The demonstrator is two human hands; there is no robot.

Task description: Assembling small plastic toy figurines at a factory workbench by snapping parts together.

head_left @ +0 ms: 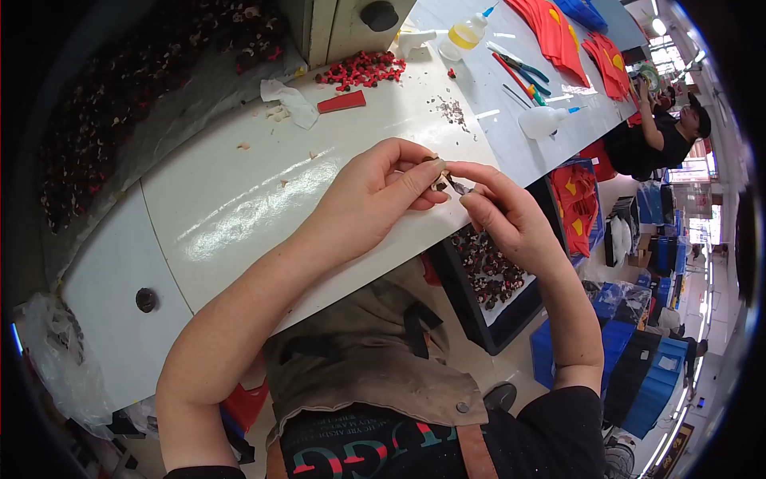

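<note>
White and glossy, the surface [239, 207] is stretching across the middle, its near edge slanting up to the right past the person's apron [359, 327]. Above its right end the hands are working close together: the left hand [399, 180] is curling its fingers in and pinching a small dark-and-pale piece [440, 183] against the thumb, while the right hand [507, 215] is resting its forefinger at the piece and gripping a slim grey item [459, 187], too small to identify. Just beyond that edge, a black tray [457, 297] of dark bits is sitting lower, beneath the right hand. Leftward, the broad shiny stretch is carrying only scattered pale flakes, leaving the left forearm room to swing. Farther back, red-and-dark pieces [367, 70], a white tissue [291, 102] and a red strip [341, 102] are crowding the far side; a large dark heap [159, 88] is filling the upper left. Past a seam on the right, squeeze bottles [545, 122] and pliers [531, 72] are lying or standing. In the room beyond, a co-worker [650, 140] is handling something, and blue crates [638, 363] are lining the floor.
</note>
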